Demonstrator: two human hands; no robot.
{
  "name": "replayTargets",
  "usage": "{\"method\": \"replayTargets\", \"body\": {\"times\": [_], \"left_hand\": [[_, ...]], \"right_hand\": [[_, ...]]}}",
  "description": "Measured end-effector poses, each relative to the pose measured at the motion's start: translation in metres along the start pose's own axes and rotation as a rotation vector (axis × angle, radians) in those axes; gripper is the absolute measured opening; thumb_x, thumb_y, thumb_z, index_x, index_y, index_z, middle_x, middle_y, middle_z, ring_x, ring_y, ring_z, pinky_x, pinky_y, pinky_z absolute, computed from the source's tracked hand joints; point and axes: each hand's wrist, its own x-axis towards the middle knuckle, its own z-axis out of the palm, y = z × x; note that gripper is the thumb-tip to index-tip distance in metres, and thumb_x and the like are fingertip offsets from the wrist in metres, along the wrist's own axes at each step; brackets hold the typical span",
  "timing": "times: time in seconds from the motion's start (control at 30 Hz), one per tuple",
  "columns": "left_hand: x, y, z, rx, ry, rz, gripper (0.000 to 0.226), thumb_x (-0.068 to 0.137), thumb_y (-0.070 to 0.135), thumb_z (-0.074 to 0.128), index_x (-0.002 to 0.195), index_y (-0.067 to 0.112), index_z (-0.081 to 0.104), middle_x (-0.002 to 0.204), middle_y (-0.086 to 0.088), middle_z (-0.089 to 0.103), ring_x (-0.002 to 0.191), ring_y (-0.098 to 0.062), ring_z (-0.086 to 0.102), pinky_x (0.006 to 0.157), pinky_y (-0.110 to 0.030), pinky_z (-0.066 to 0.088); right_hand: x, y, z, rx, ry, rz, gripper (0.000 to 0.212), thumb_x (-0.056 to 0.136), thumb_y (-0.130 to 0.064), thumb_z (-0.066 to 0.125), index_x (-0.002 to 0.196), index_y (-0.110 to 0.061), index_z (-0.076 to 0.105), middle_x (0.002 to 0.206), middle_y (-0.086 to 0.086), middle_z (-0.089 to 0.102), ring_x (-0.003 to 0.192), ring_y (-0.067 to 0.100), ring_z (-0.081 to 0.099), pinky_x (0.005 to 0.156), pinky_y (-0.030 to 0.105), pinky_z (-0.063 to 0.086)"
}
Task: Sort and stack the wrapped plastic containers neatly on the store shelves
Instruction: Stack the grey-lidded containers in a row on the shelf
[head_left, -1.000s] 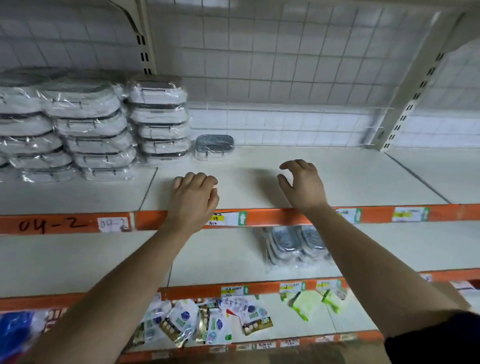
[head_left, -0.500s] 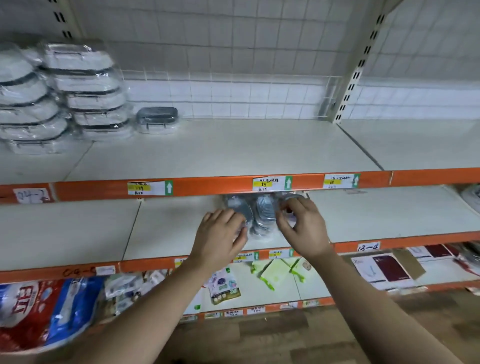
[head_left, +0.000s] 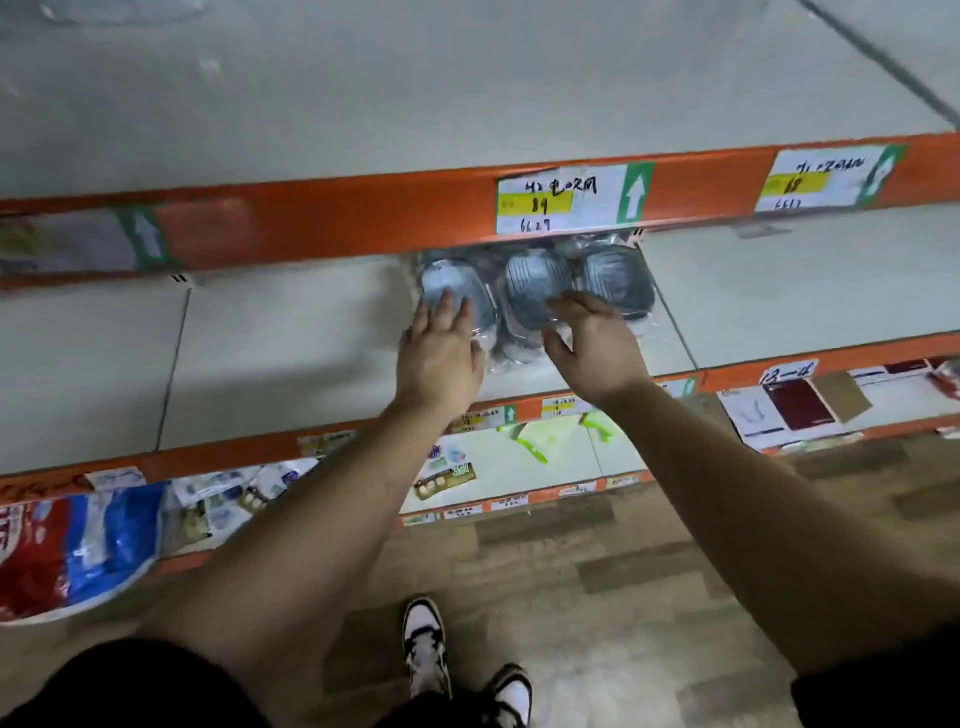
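On the orange-edged middle shelf (head_left: 291, 353), below a handwritten tag (head_left: 561, 200) reading "6627", both hands have dropped from the upper shelf (head_left: 467, 93) onto the wrapped containers (head_left: 524, 291) at twelve o'clock, left hand (head_left: 441, 358) flat-fingered on the leftmost, right hand (head_left: 592, 353) spread over the middle one, neither gripping yet, so pickup looks next.

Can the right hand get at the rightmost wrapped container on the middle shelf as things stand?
Probably yes. The right hand is just in front of the rightmost container, with nothing between them; the orange shelf edge above covers only its far end.
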Motion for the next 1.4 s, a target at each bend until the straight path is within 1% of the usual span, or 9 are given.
{"method": "replayTargets", "body": {"times": [0.07,0.17,0.23,0.4,0.57,0.87,1.03,1.3,1.4], "left_hand": [[0.014,0.001,0.006,-0.005,-0.007,-0.059,0.059,0.101,0.043,0.038,0.153,0.016,0.031,0.159,-0.009,0.027,0.144,-0.039,0.024,0.114,-0.041,0.032],[0.026,0.004,0.008,0.014,0.08,-0.069,0.061,0.097,0.058,0.043,0.138,0.014,0.05,0.141,-0.008,0.041,0.124,-0.035,0.044,0.091,-0.04,0.046],[0.034,0.004,0.01,0.043,0.15,-0.09,0.063,0.091,0.065,0.048,0.129,0.015,0.055,0.135,-0.007,0.043,0.114,-0.035,0.049,0.079,-0.036,0.045],[0.044,0.004,0.019,0.06,0.19,-0.132,0.061,0.084,0.065,0.059,0.124,0.018,0.053,0.136,-0.009,0.041,0.111,-0.037,0.05,0.075,-0.035,0.042],[0.043,0.0,0.014,-0.026,0.2,-0.158,0.06,0.079,0.054,0.069,0.122,0.015,0.055,0.135,-0.01,0.043,0.113,-0.038,0.05,0.08,-0.038,0.046],[-0.058,-0.011,-0.013,-0.086,0.389,-0.036,0.054,0.069,0.053,0.053,0.098,0.008,0.057,0.109,-0.016,0.054,0.095,-0.038,0.054,0.059,-0.033,0.042],[-0.121,0.002,-0.042,-0.148,0.453,-0.003,0.048,0.071,0.049,0.059,0.097,0.009,0.058,0.109,-0.013,0.054,0.097,-0.035,0.053,0.067,-0.035,0.045],[-0.184,0.019,-0.119,-0.185,0.579,0.161,0.048,0.069,0.046,0.063,0.096,0.007,0.061,0.113,-0.009,0.053,0.106,-0.026,0.05,0.086,-0.027,0.04],[-0.191,0.019,-0.154,-0.156,0.677,0.221,0.048,0.068,0.043,0.066,0.096,0.005,0.062,0.112,-0.011,0.055,0.104,-0.027,0.051,0.088,-0.027,0.04]], "right_hand": [[0.02,0.003,0.013,-0.035,-0.027,0.025,0.041,0.094,-0.021,0.056,0.133,-0.007,0.057,0.137,0.022,0.052,0.129,0.041,0.046,0.106,0.042,0.041],[0.038,0.006,0.037,-0.089,-0.015,0.069,0.029,0.093,-0.032,0.056,0.11,-0.011,0.067,0.122,0.02,0.058,0.117,0.043,0.052,0.092,0.041,0.045],[0.044,0.005,0.05,-0.111,0.058,0.097,0.032,0.089,-0.039,0.059,0.102,-0.011,0.068,0.115,0.018,0.059,0.11,0.042,0.054,0.092,0.042,0.044],[0.054,0.002,0.063,-0.143,0.145,0.182,0.039,0.087,-0.041,0.066,0.113,-0.014,0.057,0.128,0.014,0.046,0.111,0.039,0.052,0.095,0.045,0.043],[0.055,0.003,0.062,-0.122,0.185,0.183,0.041,0.088,-0.037,0.066,0.118,-0.011,0.054,0.131,0.014,0.045,0.112,0.039,0.05,0.096,0.044,0.041],[-0.025,-0.012,0.02,0.084,0.318,0.086,0.033,0.079,-0.03,0.069,0.102,-0.009,0.059,0.111,0.015,0.055,0.1,0.037,0.052,0.089,0.042,0.038],[-0.092,-0.03,-0.013,0.217,0.368,0.09,0.037,0.077,-0.031,0.068,0.105,-0.009,0.058,0.118,0.017,0.051,0.101,0.039,0.051,0.091,0.044,0.042],[-0.163,-0.063,-0.08,0.385,0.545,-0.089,0.036,0.074,-0.031,0.063,0.1,-0.007,0.056,0.115,0.01,0.047,0.108,0.031,0.049,0.087,0.051,0.046],[-0.16,-0.074,-0.103,0.413,0.605,-0.176,0.035,0.075,-0.029,0.064,0.101,-0.008,0.054,0.116,-0.001,0.042,0.108,0.032,0.05,0.083,0.054,0.047]]}}
